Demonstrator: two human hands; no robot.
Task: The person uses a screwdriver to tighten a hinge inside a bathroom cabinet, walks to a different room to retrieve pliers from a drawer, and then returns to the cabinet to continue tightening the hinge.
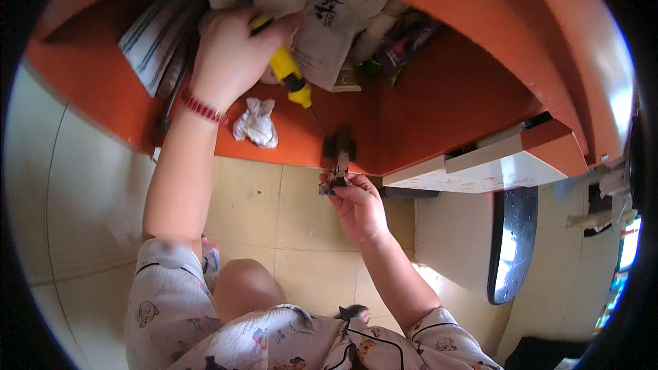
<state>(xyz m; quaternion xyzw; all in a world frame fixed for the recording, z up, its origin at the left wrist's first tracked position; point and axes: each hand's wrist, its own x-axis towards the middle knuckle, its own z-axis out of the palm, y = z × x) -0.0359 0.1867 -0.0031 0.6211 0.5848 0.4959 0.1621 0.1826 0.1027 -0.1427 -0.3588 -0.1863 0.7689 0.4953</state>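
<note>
Left hand (229,55) up on the orange worktop (425,103), and its grip is wrapped tight around the yellow handle of a screwdriver (289,77). The handle slants down and away to the right of that grip, its black collar and thin shaft running on toward the worktop's near edge. A red bracelet (203,107) sits on the wrist just below the grip. Right beside it, a little lower and to the right, lies a crumpled white tissue (256,123), not touching the hand.

Right hand (358,205) is down at the worktop's edge, fingertips pinched together on a small dark metal part (338,161) that sticks up above the grip and rests against the edge. The screwdriver's tip points at the top of that part; whether it touches, I cannot tell.

Above the left grip, a pale printed paper bag (329,27) and a clutter of packets; to its left, a striped booklet (154,38). Under both arms, beige floor tiles (274,219).
</note>
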